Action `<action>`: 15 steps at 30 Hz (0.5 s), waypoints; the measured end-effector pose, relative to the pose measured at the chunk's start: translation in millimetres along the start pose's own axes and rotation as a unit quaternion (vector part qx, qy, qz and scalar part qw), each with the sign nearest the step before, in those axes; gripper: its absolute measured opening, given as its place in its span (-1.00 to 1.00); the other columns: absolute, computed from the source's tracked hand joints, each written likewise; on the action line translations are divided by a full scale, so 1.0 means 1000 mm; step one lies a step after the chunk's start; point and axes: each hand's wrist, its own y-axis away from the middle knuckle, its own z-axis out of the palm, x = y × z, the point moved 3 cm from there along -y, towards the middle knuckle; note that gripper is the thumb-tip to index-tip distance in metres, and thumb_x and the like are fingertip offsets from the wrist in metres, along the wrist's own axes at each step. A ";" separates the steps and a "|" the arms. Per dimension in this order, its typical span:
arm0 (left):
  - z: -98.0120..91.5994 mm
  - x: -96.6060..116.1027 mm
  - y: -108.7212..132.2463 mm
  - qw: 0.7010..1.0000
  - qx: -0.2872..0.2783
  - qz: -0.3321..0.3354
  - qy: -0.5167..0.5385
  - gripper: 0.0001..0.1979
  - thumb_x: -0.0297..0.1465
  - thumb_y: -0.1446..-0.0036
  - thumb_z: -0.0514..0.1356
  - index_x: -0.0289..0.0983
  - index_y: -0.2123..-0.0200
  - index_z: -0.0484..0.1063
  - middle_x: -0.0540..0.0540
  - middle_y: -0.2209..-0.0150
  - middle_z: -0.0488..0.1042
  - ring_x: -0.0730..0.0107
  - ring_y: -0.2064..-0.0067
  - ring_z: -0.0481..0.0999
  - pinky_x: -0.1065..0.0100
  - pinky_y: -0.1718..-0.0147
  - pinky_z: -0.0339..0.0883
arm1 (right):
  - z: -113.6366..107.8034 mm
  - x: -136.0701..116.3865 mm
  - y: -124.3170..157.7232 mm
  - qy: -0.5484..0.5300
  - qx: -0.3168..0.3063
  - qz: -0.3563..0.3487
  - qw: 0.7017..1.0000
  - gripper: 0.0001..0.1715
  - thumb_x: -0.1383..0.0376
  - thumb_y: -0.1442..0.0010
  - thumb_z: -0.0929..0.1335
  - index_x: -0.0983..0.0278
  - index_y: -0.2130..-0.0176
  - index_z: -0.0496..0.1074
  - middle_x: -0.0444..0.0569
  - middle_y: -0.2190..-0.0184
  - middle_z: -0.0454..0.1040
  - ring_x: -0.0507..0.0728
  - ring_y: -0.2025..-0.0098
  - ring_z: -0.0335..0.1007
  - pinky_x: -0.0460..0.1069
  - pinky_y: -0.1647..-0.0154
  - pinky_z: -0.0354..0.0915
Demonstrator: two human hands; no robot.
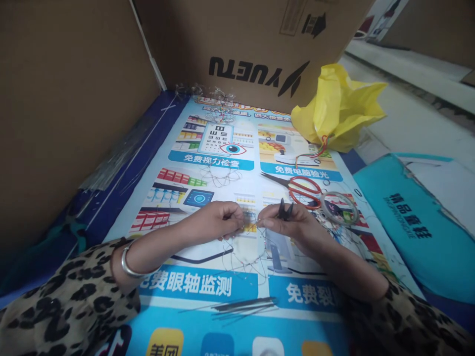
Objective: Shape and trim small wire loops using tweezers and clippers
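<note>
My left hand (218, 220) is closed in a pinch on a thin wire piece (249, 232) that loops down over the printed poster (222, 163). My right hand (293, 225) is closed too, pinching the same wire from the right, with a small black tool (285, 209) sticking up between its fingers. The two hands almost touch at the fingertips. A silver bangle (128, 264) sits on my left wrist. Both sleeves have a leopard print.
Red-handled scissors (297, 187) and a clear tape roll (339, 208) lie just beyond my right hand. A bundle of straight wires (245, 306) lies near me. A yellow plastic bag (337, 109) sits at the back right. Cardboard boxes (245, 49) wall the back and left.
</note>
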 end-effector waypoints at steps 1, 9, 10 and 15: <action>0.000 0.000 0.000 1.000 0.001 -0.002 -0.001 -0.85 -0.39 -0.09 0.08 -0.29 0.49 0.23 0.11 0.61 0.25 0.63 0.60 0.19 0.52 0.61 0.09 | 0.000 0.000 0.000 0.000 0.001 0.002 1.000 -0.79 0.15 0.02 0.41 0.25 0.43 0.47 -0.12 0.44 0.42 0.03 0.37 0.26 -0.04 0.35 0.18; 0.000 -0.001 -0.001 1.000 0.008 -0.017 -0.012 -0.83 -0.34 -0.09 0.09 -0.29 0.49 0.23 0.11 0.60 0.26 0.63 0.60 0.20 0.53 0.62 0.09 | 0.001 0.003 -0.001 -0.006 0.012 0.012 1.000 -0.79 0.15 0.03 0.42 0.25 0.44 0.46 -0.15 0.49 0.41 0.00 0.42 0.23 -0.05 0.38 0.16; 0.000 -0.001 -0.001 1.000 0.008 -0.019 -0.012 -0.83 -0.33 -0.09 0.09 -0.29 0.49 0.23 0.11 0.60 0.26 0.63 0.60 0.20 0.53 0.62 0.09 | 0.001 0.004 -0.001 -0.008 0.014 0.011 1.000 -0.79 0.15 0.03 0.42 0.25 0.44 0.46 -0.15 0.49 0.41 0.00 0.42 0.24 -0.05 0.38 0.16; 0.000 0.000 0.000 1.000 0.005 -0.014 -0.017 -0.80 -0.31 -0.09 0.09 -0.29 0.50 0.23 0.10 0.60 0.27 0.62 0.59 0.21 0.52 0.61 0.10 | 0.000 0.005 -0.001 -0.008 0.016 0.004 1.000 -0.79 0.15 0.04 0.42 0.25 0.46 0.45 -0.13 0.47 0.41 0.02 0.39 0.26 -0.04 0.38 0.18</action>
